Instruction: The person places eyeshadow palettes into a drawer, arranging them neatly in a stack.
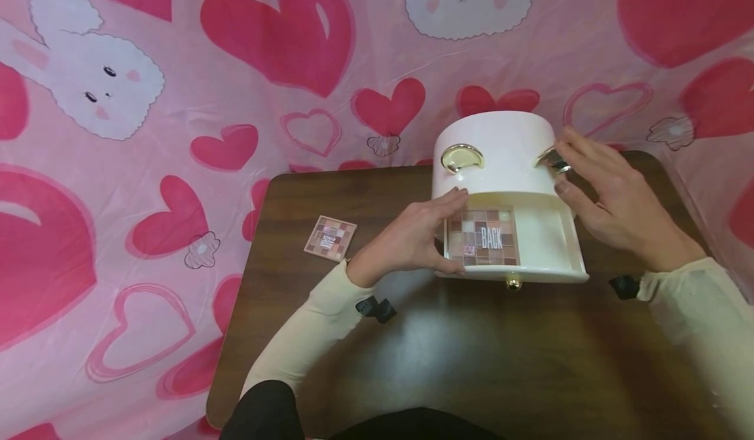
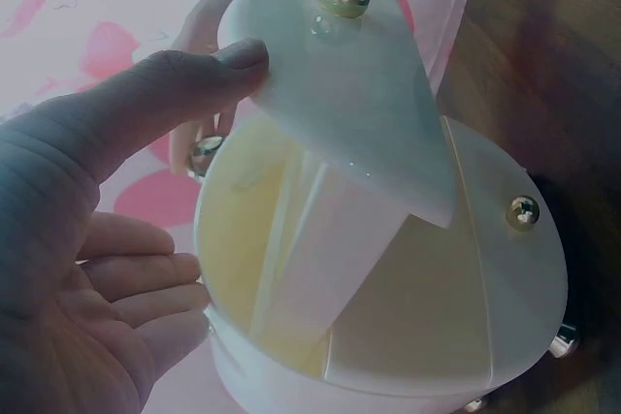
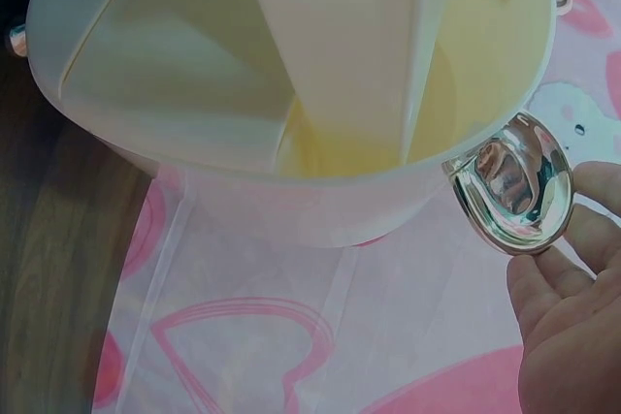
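Note:
A white rounded storage box [image 1: 495, 145] with gold ear-shaped handles stands on the table, its lower drawer [image 1: 544, 240] pulled out. In the drawer's left half lies a clear-lidded eyeshadow palette [image 1: 484, 238] marked "BACK". My left hand [image 1: 409, 238] is at the drawer's left side; its thumb rests on the corner of the drawer front [image 2: 349, 113], fingers extended by the box's side. With fairly straight fingers, my right hand [image 1: 618, 198] touches the right gold handle [image 3: 519, 186]. A round gold knob [image 1: 514, 283] sits on the drawer front.
A second, similar eyeshadow palette [image 1: 330, 238] lies on the brown wooden table [image 1: 501, 361], left of the box. Behind the table hangs a pink cloth [image 1: 235, 67] with hearts and white animal faces. Dark wrist mounts stick out below both wrists.

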`<action>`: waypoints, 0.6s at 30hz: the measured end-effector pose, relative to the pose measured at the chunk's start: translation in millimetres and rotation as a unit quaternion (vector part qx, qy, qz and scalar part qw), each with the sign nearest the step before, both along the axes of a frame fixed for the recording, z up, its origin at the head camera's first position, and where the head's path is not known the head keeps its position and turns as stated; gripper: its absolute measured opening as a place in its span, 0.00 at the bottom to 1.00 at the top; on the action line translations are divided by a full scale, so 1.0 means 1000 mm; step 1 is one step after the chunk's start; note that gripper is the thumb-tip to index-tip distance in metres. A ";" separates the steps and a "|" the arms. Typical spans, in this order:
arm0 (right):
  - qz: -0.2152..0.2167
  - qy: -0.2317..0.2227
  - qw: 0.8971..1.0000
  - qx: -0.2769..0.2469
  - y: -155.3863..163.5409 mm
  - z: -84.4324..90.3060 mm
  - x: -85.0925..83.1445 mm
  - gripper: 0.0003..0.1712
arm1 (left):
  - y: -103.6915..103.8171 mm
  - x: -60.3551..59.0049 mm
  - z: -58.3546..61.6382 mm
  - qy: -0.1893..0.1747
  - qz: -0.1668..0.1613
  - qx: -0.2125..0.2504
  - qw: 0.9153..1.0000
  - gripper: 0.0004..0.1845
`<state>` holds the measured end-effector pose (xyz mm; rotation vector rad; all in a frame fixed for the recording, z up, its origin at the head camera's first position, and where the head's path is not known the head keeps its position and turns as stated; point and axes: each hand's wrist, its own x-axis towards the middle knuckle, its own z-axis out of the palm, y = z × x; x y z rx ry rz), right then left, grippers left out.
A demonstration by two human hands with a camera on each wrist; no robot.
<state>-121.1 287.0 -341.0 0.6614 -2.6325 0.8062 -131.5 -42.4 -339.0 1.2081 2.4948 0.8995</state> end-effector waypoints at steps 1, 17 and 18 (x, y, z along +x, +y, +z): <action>0.000 0.001 1.000 0.000 0.000 0.000 0.000 0.35 | 0.000 0.000 0.000 0.001 0.000 0.001 1.000 0.60; -0.002 0.010 1.000 -0.003 -0.001 -0.001 -0.001 0.34 | -0.005 0.003 -0.004 -0.004 0.007 0.029 1.000 0.59; -0.002 0.011 1.000 -0.003 -0.001 -0.001 -0.001 0.34 | -0.007 0.003 -0.004 -0.003 0.011 0.035 0.999 0.59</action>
